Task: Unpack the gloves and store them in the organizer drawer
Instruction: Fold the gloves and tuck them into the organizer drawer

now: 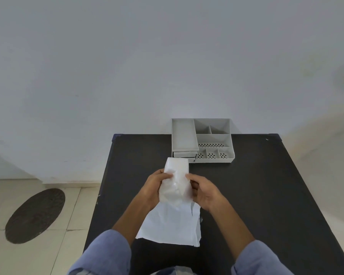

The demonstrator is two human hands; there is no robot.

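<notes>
Both hands hold a white pack (pixel 176 181) above the middle of a black table (pixel 266 195). The left hand (pixel 154 187) wraps the pack's left side, thumb across its front and fingers closed round the back. The right hand (pixel 204 192) grips the right side, thumb tip pressed on the front near the top edge, the other fingers curled behind it. The pack stands roughly upright, its top leaning toward the far side, and its clear wrap shows creases. Whether gloves are inside cannot be told; the contents look white and soft.

Under the hands, nearer the person, a flat white sheet (pixel 171 227) lies on the table; the pack's lower end is at its far edge, though whether they touch is unclear.

At the far edge of the table, against the wall (pixel 167 56), sits a grey organizer (pixel 214 139). It has 1 long tray on the left, several small compartments on the right, and a drawer (pixel 184 154) low at its near left front, just beyond the pack's top. The drawer looks closed or nearly so.

Blue sleeves (pixel 109 253) cover both forearms. On the tiled floor (pixel 72 205) at left lies a dark oval mat (pixel 35 215).
</notes>
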